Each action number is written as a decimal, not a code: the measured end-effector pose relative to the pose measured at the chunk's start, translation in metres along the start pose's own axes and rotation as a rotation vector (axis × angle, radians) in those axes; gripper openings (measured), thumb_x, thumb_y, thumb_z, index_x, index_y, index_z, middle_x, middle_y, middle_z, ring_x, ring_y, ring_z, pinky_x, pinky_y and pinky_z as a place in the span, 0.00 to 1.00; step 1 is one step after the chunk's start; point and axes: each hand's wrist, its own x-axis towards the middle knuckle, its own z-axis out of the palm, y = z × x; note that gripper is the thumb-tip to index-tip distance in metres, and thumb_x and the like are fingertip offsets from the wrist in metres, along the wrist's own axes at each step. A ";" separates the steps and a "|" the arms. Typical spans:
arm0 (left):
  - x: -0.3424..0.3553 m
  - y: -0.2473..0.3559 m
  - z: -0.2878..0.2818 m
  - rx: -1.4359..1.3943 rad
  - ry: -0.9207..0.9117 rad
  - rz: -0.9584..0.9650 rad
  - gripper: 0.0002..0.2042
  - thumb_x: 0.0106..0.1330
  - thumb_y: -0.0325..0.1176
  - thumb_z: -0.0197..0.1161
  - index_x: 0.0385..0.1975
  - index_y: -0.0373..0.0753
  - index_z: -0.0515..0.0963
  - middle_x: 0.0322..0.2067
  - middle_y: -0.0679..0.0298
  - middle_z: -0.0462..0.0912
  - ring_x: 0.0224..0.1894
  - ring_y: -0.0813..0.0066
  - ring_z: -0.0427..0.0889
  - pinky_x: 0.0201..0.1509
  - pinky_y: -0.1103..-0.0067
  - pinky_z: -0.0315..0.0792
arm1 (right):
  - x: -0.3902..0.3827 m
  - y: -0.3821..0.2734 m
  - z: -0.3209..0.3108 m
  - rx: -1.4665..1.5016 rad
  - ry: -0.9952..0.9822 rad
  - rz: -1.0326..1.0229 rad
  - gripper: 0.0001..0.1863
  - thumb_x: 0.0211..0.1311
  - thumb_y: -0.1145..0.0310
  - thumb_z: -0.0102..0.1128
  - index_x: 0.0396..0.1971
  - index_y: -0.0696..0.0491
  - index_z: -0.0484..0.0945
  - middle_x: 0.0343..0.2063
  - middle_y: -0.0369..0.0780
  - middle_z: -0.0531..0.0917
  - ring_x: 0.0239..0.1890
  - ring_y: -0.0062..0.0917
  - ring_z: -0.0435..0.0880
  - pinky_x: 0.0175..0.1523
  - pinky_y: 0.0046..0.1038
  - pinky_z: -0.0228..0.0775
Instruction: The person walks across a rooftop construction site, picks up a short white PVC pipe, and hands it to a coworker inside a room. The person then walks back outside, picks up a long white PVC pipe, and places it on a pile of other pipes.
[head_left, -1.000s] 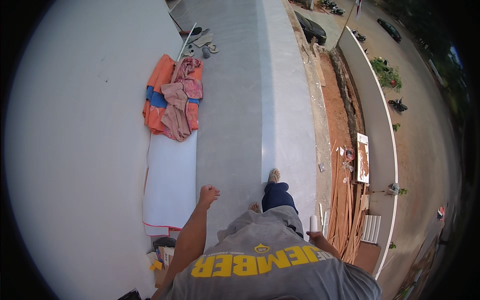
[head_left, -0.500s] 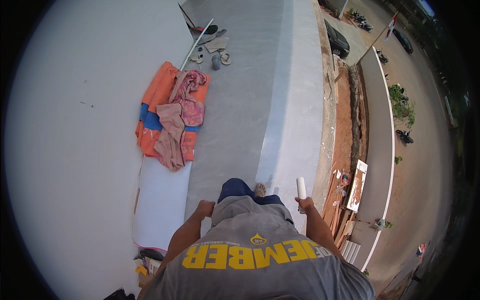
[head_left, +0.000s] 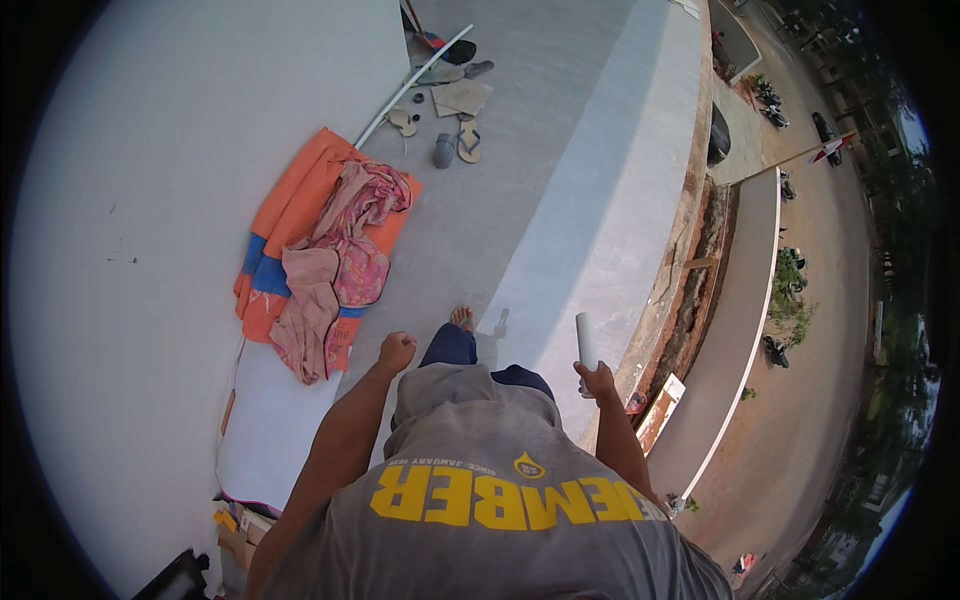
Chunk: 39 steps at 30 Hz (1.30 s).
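Observation:
My right hand (head_left: 597, 380) is closed around a short white pipe (head_left: 585, 335), which stands nearly upright, its top well above the fingers and its lower end just below them. My left hand (head_left: 398, 350) hangs beside the dark shorts, fingers curled in, with nothing showing in it. Ahead and to the left lies a folded orange tarp (head_left: 290, 195) with a blue band. Crumpled over it is a pink patterned cloth (head_left: 360, 265). Neither hand touches the tarp or the cloth. One sandaled foot (head_left: 462, 317) is stepping out in front.
A white wall (head_left: 150, 250) runs along the left. Past the tarp are a long white pole (head_left: 415, 85), a sandal (head_left: 468, 140), a grey pipe fitting (head_left: 444, 152) and flat tile pieces (head_left: 462, 97). The grey floor (head_left: 540, 130) ends at a raised edge on the right, beyond which are a trench and a boundary wall (head_left: 735, 340).
I have moved forward along the floor, and the view has turned so the tarp sits nearer on the left. My left hand has swung forward; the right still holds the white pipe.

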 end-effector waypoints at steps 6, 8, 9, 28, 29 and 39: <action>0.149 0.203 0.039 0.109 -0.662 0.377 0.17 0.62 0.36 0.63 0.49 0.39 0.86 0.42 0.51 0.89 0.46 0.59 0.88 0.52 0.68 0.78 | 0.028 0.015 -0.024 0.045 -0.049 0.429 0.21 0.59 0.56 0.74 0.34 0.60 0.77 0.20 0.40 0.80 0.17 0.27 0.81 0.20 0.32 0.75; 0.196 0.185 0.068 0.303 -0.748 0.514 0.17 0.63 0.36 0.63 0.50 0.39 0.85 0.44 0.51 0.89 0.47 0.58 0.87 0.53 0.68 0.78 | 0.058 0.004 -0.020 0.066 -0.114 0.551 0.21 0.59 0.56 0.74 0.33 0.60 0.77 0.20 0.40 0.80 0.17 0.28 0.81 0.20 0.32 0.75; 0.218 0.199 0.077 0.335 -0.851 0.382 0.17 0.63 0.35 0.63 0.50 0.39 0.85 0.46 0.51 0.88 0.49 0.57 0.86 0.54 0.67 0.77 | 0.076 -0.002 -0.030 0.074 -0.113 0.607 0.21 0.59 0.56 0.74 0.33 0.60 0.77 0.19 0.40 0.80 0.17 0.28 0.81 0.20 0.33 0.75; 0.621 0.697 -0.019 0.388 -0.460 0.358 0.20 0.67 0.47 0.64 0.33 0.32 0.84 0.37 0.45 0.87 0.45 0.45 0.87 0.50 0.57 0.79 | 0.761 -0.870 -0.308 -0.227 0.126 -0.381 0.23 0.60 0.52 0.72 0.36 0.57 0.75 0.20 0.36 0.78 0.17 0.23 0.79 0.20 0.28 0.73; 0.644 0.703 -0.019 0.348 -0.489 0.313 0.19 0.67 0.47 0.64 0.33 0.31 0.84 0.37 0.45 0.87 0.45 0.46 0.87 0.50 0.58 0.79 | 0.770 -0.926 -0.286 -0.237 0.095 -0.439 0.23 0.62 0.52 0.71 0.37 0.57 0.75 0.21 0.36 0.77 0.17 0.23 0.78 0.21 0.27 0.73; 0.875 0.801 -0.165 -0.133 -0.565 0.179 0.16 0.66 0.40 0.61 0.29 0.30 0.84 0.28 0.48 0.85 0.31 0.53 0.84 0.39 0.62 0.74 | 0.812 -1.191 -0.097 -0.948 -0.554 -0.625 0.29 0.60 0.46 0.69 0.42 0.58 0.77 0.26 0.40 0.83 0.23 0.25 0.83 0.31 0.31 0.76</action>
